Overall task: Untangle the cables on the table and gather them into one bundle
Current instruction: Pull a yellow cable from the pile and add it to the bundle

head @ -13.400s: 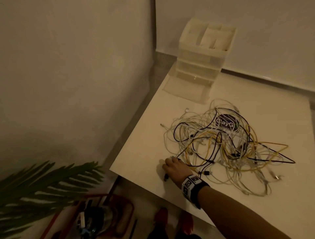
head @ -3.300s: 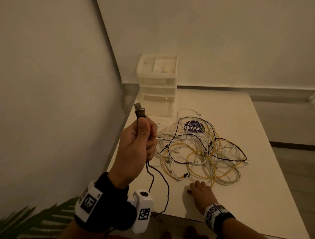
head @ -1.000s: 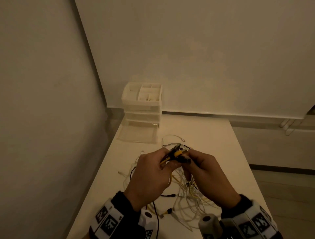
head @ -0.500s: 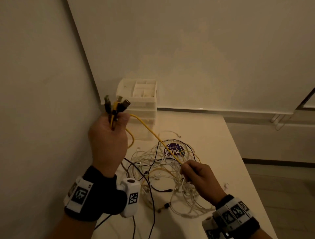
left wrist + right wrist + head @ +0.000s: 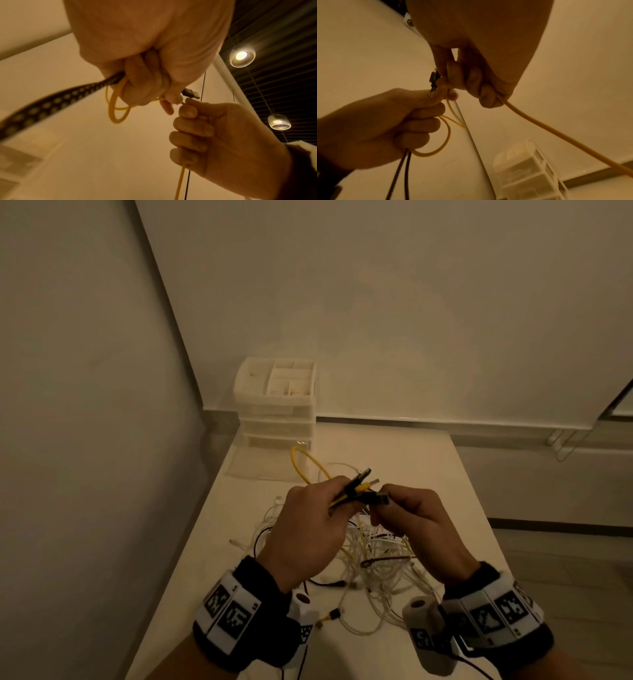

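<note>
Above the white table point(image 5: 404, 455), my left hand point(image 5: 310, 527) grips a small bunch of cable ends point(image 5: 359, 489), black and yellow, with their plugs sticking out to the right. A yellow loop point(image 5: 301, 462) arches up behind that fist. My right hand point(image 5: 411, 513) meets it from the right, its fingers curled round a yellow cable point(image 5: 547, 129) that trails down. In the left wrist view a black braided cable point(image 5: 56, 100) and a yellow loop point(image 5: 116, 108) hang from the left fist. Below both hands lies the tangled pile of white, yellow and black cables point(image 5: 373, 563).
A white plastic drawer organiser point(image 5: 277, 402) stands at the table's far left corner, against the walls. A wall runs close along the table's left edge. Loose plugs point(image 5: 334, 614) lie near the front edge. Bare floor lies to the right.
My left hand came down from its raised spot at the left to mid-table height. My right hand rose from the pile to meet it, bringing the yellow cable.
</note>
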